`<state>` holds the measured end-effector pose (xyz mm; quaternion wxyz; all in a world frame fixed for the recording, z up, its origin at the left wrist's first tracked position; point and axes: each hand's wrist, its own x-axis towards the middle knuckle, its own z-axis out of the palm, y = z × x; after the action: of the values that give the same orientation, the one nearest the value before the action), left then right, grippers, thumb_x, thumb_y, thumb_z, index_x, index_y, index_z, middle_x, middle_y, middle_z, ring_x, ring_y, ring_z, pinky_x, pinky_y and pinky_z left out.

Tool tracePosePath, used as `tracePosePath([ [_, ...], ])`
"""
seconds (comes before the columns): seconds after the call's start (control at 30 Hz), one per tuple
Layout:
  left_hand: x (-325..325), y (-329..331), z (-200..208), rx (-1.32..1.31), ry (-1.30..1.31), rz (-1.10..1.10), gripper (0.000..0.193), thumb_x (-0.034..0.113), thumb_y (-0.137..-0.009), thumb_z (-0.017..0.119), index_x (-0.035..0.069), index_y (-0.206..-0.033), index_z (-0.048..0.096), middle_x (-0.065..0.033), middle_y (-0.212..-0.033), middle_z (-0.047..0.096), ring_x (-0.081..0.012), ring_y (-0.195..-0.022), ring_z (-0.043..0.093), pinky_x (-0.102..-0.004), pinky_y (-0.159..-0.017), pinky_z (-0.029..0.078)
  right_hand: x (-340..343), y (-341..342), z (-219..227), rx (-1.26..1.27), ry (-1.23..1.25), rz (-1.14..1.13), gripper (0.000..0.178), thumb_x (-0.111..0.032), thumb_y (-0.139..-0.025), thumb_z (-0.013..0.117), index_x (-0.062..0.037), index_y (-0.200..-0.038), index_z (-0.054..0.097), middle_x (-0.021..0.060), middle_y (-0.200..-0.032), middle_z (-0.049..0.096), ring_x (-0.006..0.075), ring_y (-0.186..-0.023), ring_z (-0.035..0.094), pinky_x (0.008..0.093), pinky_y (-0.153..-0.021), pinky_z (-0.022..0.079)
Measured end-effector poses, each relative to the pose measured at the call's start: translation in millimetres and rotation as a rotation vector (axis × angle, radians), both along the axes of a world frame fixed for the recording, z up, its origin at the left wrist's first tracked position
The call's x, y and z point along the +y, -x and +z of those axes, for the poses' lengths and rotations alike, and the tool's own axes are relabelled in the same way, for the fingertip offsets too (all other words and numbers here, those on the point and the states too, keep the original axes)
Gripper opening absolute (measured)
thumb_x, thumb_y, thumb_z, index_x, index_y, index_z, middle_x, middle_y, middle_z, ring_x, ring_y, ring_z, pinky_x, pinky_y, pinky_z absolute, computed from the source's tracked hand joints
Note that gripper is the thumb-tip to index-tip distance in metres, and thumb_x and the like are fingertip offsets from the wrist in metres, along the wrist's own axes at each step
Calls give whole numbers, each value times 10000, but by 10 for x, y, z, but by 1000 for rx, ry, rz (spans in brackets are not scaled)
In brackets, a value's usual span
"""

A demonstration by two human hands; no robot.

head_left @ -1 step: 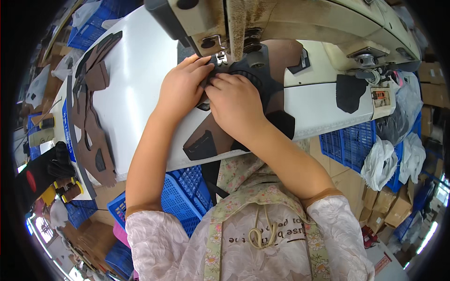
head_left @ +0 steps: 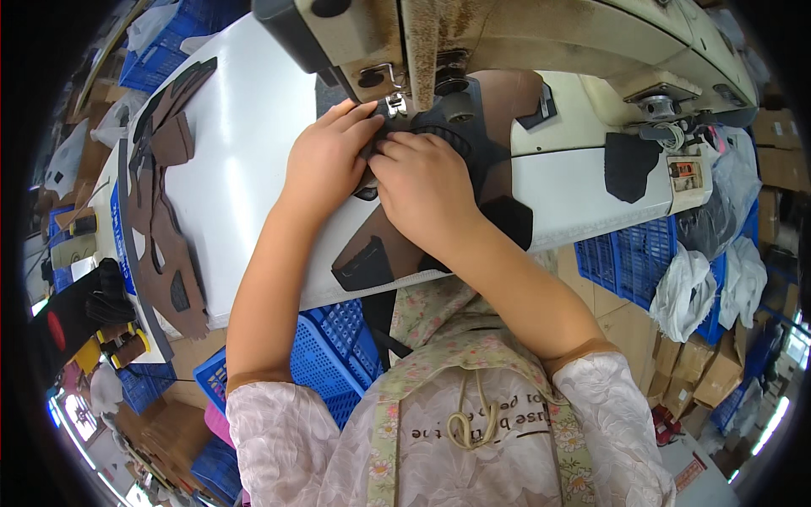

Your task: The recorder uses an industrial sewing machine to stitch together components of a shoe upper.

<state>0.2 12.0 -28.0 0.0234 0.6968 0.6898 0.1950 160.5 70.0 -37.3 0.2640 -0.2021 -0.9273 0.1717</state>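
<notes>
A brown and black cut piece of sheet material (head_left: pixel 390 241), perhaps leather or fabric, lies on the white sewing machine bed under both hands. My left hand (head_left: pixel 328 160) presses on it with bent fingers close together, the tips just left of the metal presser foot (head_left: pixel 395 105). Beside it, my right hand (head_left: pixel 424 184) is curled onto the same piece, its fingertips a little below the foot. The two hands nearly touch. The piece spreads out to the right past my right wrist and toward the table's front edge. My fingers hide the spot they press on.
The sewing machine head (head_left: pixel 541 38) and its arm overhang the work. More brown cut pieces (head_left: pixel 173 253) are piled at the left end of the table. A loose black piece (head_left: pixel 631 166) lies at the right. Blue crates (head_left: pixel 334 359) stand below the table's front edge.
</notes>
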Motion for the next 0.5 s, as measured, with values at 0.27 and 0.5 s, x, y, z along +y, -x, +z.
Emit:
tracePosePath([
  [0.27,-39,-214,-15,153,-11,122,470,61,-688,702,99,-1155,672,-91,-1260,644,-275,-1188,600,-369,-889,548,211,-115,-32,100,-37,57,82,-110,-741,609,-67,-749,678,88,-834,682,258,-906,655,402,-856,507],
  [0.5,-39,-228,49,167,-23,168,382,73,-731,697,113,-1111,691,-65,-1223,668,-253,-1139,629,-361,-849,558,310,-173,3,7,6,139,61,-97,-745,606,-70,-730,659,70,-849,654,250,-906,643,397,-823,519],
])
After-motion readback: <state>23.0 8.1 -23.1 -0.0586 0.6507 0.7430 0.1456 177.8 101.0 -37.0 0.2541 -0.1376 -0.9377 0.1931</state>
